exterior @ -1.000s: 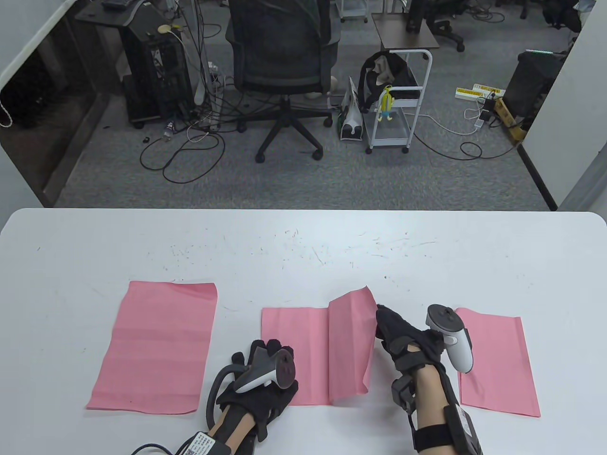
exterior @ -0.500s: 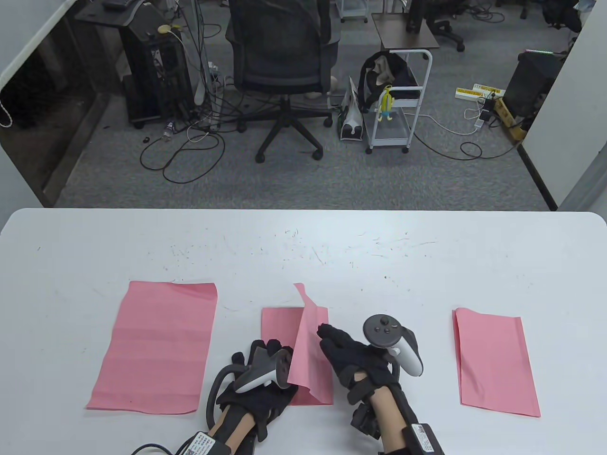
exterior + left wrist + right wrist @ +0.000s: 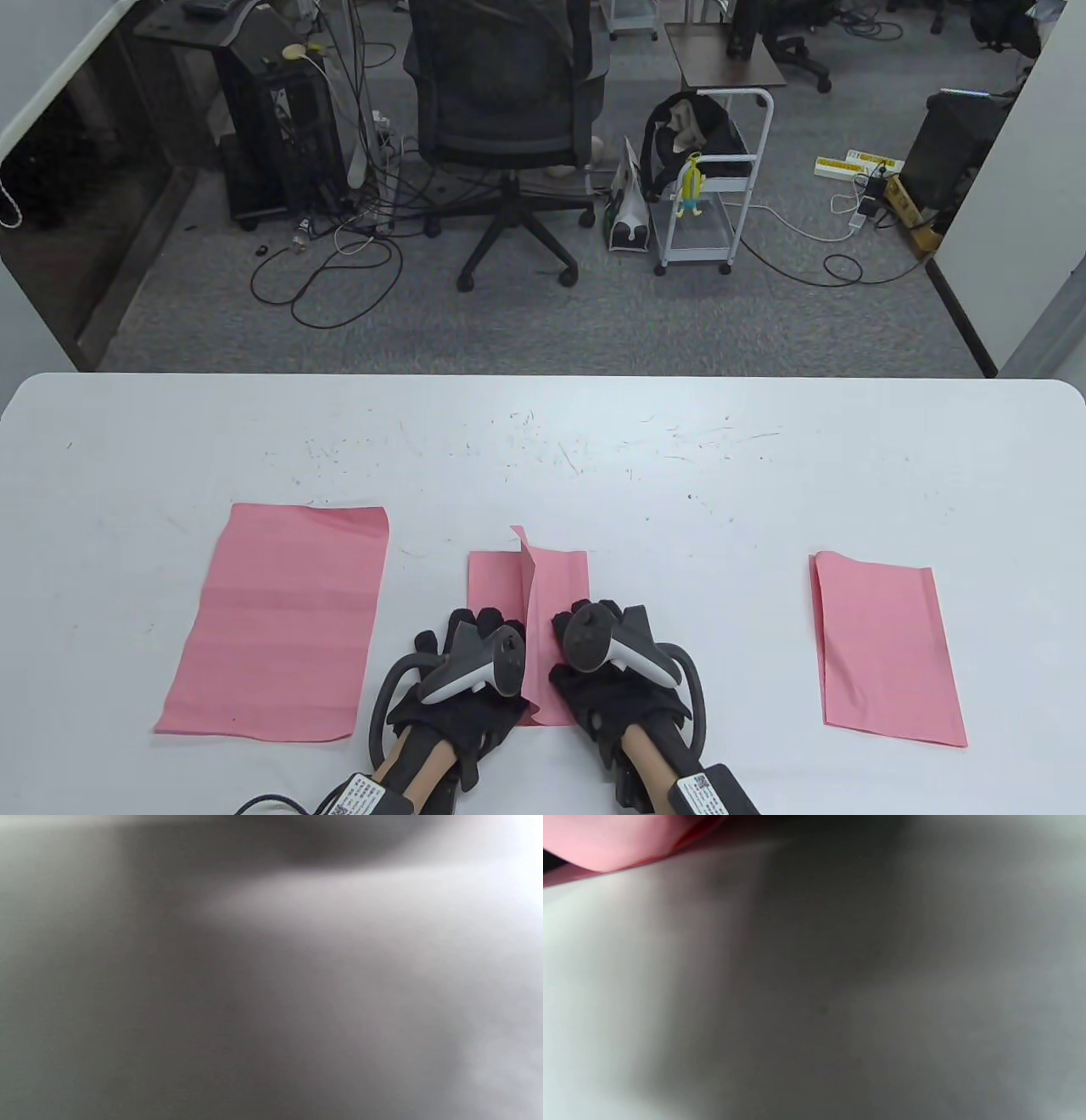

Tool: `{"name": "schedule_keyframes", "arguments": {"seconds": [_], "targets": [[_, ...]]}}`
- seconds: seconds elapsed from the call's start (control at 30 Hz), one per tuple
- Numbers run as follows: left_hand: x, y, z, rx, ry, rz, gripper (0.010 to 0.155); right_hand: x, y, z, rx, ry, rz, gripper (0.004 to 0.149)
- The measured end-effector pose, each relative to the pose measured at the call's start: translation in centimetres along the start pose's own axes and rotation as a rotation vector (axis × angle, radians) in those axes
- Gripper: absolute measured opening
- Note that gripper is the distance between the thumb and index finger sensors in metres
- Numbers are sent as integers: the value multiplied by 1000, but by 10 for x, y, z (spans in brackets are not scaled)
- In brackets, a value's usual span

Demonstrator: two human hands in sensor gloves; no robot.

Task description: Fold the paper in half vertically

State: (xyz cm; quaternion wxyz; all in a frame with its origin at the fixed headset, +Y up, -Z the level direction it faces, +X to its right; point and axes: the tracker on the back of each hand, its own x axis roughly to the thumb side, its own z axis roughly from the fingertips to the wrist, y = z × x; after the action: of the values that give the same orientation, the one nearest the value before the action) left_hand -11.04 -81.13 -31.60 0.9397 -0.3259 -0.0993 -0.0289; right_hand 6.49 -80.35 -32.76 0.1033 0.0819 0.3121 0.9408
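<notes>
Room as I see it from the table view:

- White table (image 3: pixel 543 441), near, scuffed with fine marks.
- Grey carpet floor (image 3: pixel 594 323) beyond the far edge.
- Black mesh office chair (image 3: pixel 505 102) on castors, far centre.
- Dark computer cabinet (image 3: pixel 271 127), far left, with loose black cables (image 3: pixel 327 280) trailing on the floor.
- White wheeled cart (image 3: pixel 717 195), far right of centre, dark bag on top, yellow figure hanging from it.
- White power strip (image 3: pixel 853 163), far right.
- White partition wall (image 3: pixel 1010 221), right.
- Even indoor light.

Both wrist views are blurred grey.
</notes>
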Motion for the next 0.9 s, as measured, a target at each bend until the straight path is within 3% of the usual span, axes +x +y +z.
{"name": "schedule_keyframes", "arguments": {"seconds": [0.43,0.7,0.9], "targets": [[-12,14,6,64,33,11,75,-1,1,1,9,-5,-14,66],[-50,49,34,254,38,240,72,-2,1,1,16,-6,-18,66],[-33,53,44,300,-15,211,73,-2,1,1,18,-6,-19,66]]}}
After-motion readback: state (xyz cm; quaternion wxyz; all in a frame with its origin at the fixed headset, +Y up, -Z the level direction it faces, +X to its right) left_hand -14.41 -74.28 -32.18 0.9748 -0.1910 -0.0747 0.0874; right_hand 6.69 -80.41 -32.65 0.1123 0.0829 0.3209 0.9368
